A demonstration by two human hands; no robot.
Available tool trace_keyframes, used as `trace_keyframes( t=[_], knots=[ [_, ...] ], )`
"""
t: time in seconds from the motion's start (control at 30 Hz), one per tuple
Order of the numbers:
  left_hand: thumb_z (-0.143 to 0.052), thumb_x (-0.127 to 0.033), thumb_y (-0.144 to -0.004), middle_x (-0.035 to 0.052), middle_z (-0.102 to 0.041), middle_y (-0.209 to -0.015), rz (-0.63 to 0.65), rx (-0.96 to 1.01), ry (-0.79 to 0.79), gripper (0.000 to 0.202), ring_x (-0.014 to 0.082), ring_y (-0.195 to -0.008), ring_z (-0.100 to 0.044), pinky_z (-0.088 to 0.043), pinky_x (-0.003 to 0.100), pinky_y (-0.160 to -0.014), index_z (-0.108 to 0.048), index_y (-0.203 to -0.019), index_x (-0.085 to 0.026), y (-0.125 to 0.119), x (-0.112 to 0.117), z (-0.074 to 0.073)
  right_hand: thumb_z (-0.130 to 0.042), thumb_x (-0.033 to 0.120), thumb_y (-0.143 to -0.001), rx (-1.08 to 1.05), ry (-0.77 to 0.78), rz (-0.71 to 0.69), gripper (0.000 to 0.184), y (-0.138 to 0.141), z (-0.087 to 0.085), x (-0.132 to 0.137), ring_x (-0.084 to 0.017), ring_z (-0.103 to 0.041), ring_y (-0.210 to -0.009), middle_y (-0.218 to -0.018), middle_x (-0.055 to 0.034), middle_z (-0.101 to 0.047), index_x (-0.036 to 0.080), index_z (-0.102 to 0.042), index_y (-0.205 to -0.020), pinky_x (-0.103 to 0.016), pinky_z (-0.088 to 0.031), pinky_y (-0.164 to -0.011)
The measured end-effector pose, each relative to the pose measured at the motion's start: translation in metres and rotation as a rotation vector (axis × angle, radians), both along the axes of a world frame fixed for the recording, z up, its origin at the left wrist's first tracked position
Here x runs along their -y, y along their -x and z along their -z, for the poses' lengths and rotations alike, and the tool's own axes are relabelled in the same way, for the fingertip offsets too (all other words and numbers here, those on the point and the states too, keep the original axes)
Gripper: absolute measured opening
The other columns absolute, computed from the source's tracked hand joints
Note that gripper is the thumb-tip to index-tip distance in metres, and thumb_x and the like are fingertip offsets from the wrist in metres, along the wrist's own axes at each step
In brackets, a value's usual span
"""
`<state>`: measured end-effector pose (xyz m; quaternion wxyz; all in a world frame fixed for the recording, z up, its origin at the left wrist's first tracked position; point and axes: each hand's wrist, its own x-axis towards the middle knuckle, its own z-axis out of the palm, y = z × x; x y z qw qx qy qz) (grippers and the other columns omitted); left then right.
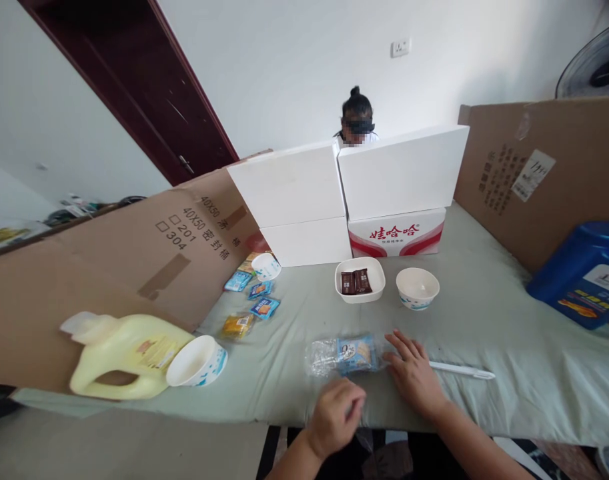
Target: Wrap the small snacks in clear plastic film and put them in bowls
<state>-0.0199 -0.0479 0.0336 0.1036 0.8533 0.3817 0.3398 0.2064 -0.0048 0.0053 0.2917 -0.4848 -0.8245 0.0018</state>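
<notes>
A blue snack packet (357,353) lies on the green cloth, next to or partly under crinkled clear plastic (320,358). My right hand (415,375) rests at the right end of the plastic, fingers stretched out and apart. From beneath it a white slim stick-like tool (464,370) sticks out to the right. My left hand (335,413) is curled closed just in front of the packet, near the table edge; whether anything is inside its fingers is hidden. Beyond my hands stand a white square bowl (339,293) with dark brown packets (356,281) and a round paper bowl (418,288).
At left a yellow jug (129,353) lies against a paper bowl (197,361); several snack packets (265,307) and another bowl (267,267) sit behind. A blue bottle (581,273) is at right. White boxes (304,200) and cardboard (109,267) wall the table. A person (357,117) is behind.
</notes>
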Motion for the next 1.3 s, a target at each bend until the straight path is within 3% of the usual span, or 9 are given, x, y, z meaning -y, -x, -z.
trace_keyframes(
  t=[0.1,0.27,0.47,0.6,0.67,0.8,1.0,1.17,1.3],
  knots=[
    [-0.048,-0.013,-0.086,0.0053,-0.067,-0.085,0.154,-0.083,0.043,0.018,0.0187,-0.083,-0.063,-0.053,0.034,-0.079,-0.063,-0.093,-0.021,-0.025,0.001,-0.007,-0.041,0.012,-0.093,-0.087,0.027,-0.039,0.021,-0.001,-0.016,-0.009,-0.024,-0.057,-0.113,-0.107,-0.0061,-0.068,0.021,-0.061,-0.091,-0.043,-0.038,-0.096],
    [-0.049,-0.014,-0.088,0.0111,-0.062,-0.12,-0.041,-0.115,0.023,0.026,0.0264,-0.121,-0.051,-0.042,0.049,-0.104,-0.062,-0.11,-0.019,-0.023,-0.025,-0.007,-0.036,0.022,-0.097,-0.171,0.069,0.048,0.022,-0.011,-0.035,-0.017,-0.017,-0.062,-0.07,-0.079,-0.0027,-0.068,0.021,-0.057,-0.091,-0.029,-0.045,-0.07],
    [-0.049,-0.02,-0.091,0.0102,-0.056,-0.134,-0.151,-0.26,0.115,0.044,0.0286,-0.132,-0.043,-0.036,0.056,-0.106,-0.049,-0.134,-0.023,-0.01,-0.062,-0.001,-0.04,0.022,-0.094,-0.196,-0.04,0.175,0.023,-0.016,-0.049,-0.024,-0.024,-0.06,-0.092,-0.097,-0.0107,-0.067,0.019,-0.061,-0.1,-0.039,-0.044,-0.084],
    [-0.058,-0.024,-0.086,0.0111,-0.057,-0.129,-0.138,-0.327,0.145,0.047,0.0304,-0.128,-0.045,-0.032,0.057,-0.107,-0.051,-0.132,-0.022,-0.009,-0.068,-0.005,-0.038,0.013,-0.092,-0.202,0.038,-0.109,0.029,-0.003,-0.049,-0.015,-0.021,-0.06,-0.091,-0.093,-0.0084,-0.067,0.02,-0.065,-0.101,-0.035,-0.048,-0.081],
    [-0.067,-0.029,-0.08,0.0103,-0.06,-0.116,-0.16,-0.32,0.138,0.047,0.0304,-0.116,-0.051,-0.034,0.057,-0.105,-0.056,-0.125,-0.021,-0.009,-0.066,-0.008,-0.036,0.008,-0.089,-0.194,0.179,-0.187,0.035,0.0,-0.039,-0.013,-0.019,-0.061,-0.092,-0.093,-0.0071,-0.068,0.02,-0.066,-0.103,-0.033,-0.05,-0.081],
    [-0.075,-0.03,-0.073,0.0056,-0.058,-0.098,-0.144,-0.266,0.144,0.04,0.0269,-0.099,-0.055,-0.044,0.05,-0.096,-0.063,-0.11,-0.024,-0.008,-0.05,-0.017,-0.036,0.003,-0.083,-0.205,0.342,-0.088,0.041,-0.007,-0.014,-0.023,-0.02,-0.062,-0.101,-0.107,-0.0099,-0.068,0.016,-0.065,-0.109,-0.035,-0.05,-0.088],
    [-0.073,-0.024,-0.073,0.0076,-0.056,-0.116,0.026,-0.248,0.155,0.038,0.028,-0.109,-0.054,-0.047,0.045,-0.094,-0.06,-0.109,-0.026,-0.007,-0.003,-0.03,-0.039,0.01,-0.086,-0.161,0.377,-0.061,0.033,-0.015,-0.006,-0.03,-0.022,-0.062,-0.099,-0.103,-0.0094,-0.07,0.016,-0.068,-0.101,-0.037,-0.049,-0.088],
    [-0.068,-0.015,-0.074,0.007,-0.06,-0.107,0.043,-0.226,0.215,0.033,0.0259,-0.102,-0.057,-0.05,0.042,-0.09,-0.059,-0.104,-0.024,-0.003,0.019,-0.013,-0.044,0.014,-0.087,-0.121,0.356,-0.069,0.027,-0.003,-0.021,-0.019,-0.023,-0.059,-0.099,-0.101,-0.0087,-0.068,0.018,-0.068,-0.099,-0.038,-0.047,-0.09],
    [-0.07,-0.014,-0.068,0.0123,-0.055,-0.122,-0.051,-0.235,0.283,0.065,0.0309,-0.112,-0.054,-0.048,0.048,-0.097,-0.05,-0.128,-0.022,-0.004,0.019,0.006,-0.051,0.016,-0.086,-0.026,0.287,-0.076,0.026,0.007,-0.024,-0.015,-0.025,-0.055,-0.111,-0.115,-0.0093,-0.066,0.02,-0.068,-0.105,-0.043,-0.043,-0.095]
  ],
)
